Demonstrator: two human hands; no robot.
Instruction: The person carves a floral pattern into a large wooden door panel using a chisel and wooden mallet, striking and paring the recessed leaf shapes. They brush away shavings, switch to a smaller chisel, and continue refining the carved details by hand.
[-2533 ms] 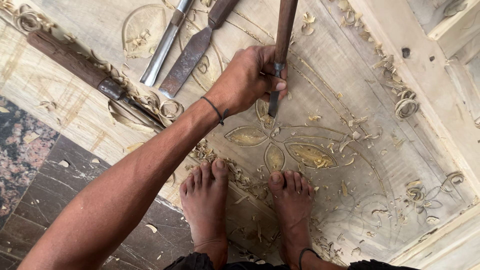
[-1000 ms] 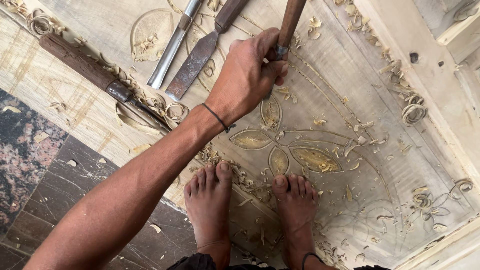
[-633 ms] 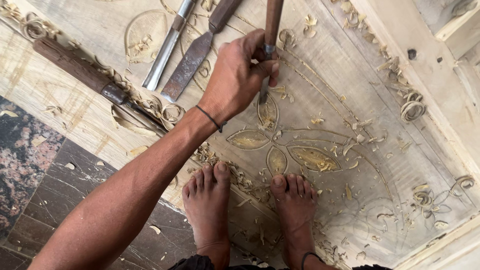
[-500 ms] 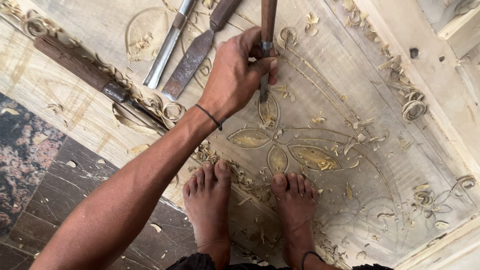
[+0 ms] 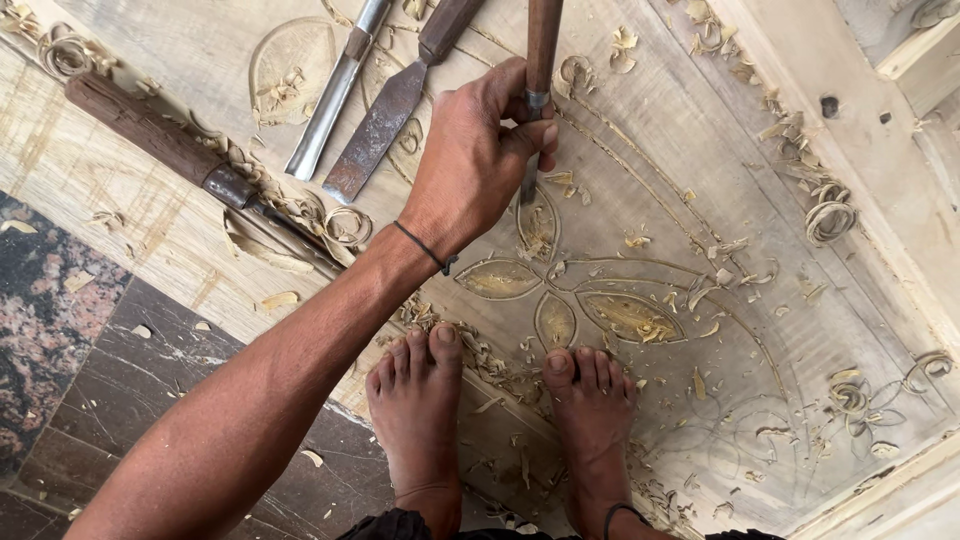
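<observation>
My left hand [image 5: 478, 160] grips a chisel [image 5: 540, 60] with a brown wooden handle, held nearly upright. Its blade tip rests in a carved petal of a flower pattern [image 5: 560, 290] cut into a pale wooden panel [image 5: 700, 150]. A thin black band circles my left wrist. My right hand is out of view. Both my bare feet [image 5: 500, 420] stand at the panel's near edge, toes just below the carved petals.
Two flat chisels [image 5: 380, 120] lie on the panel left of my hand, and a long dark-handled tool [image 5: 190, 160] lies along its edge. Curled wood shavings [image 5: 830, 215] are scattered about. Dark stone floor tiles [image 5: 90, 330] lie at lower left. A raised wooden frame [image 5: 890, 130] borders the right.
The chisel handle has swung from leaning right to nearly upright, and my left hand has shifted slightly on it. The blade stays in the same petal.
</observation>
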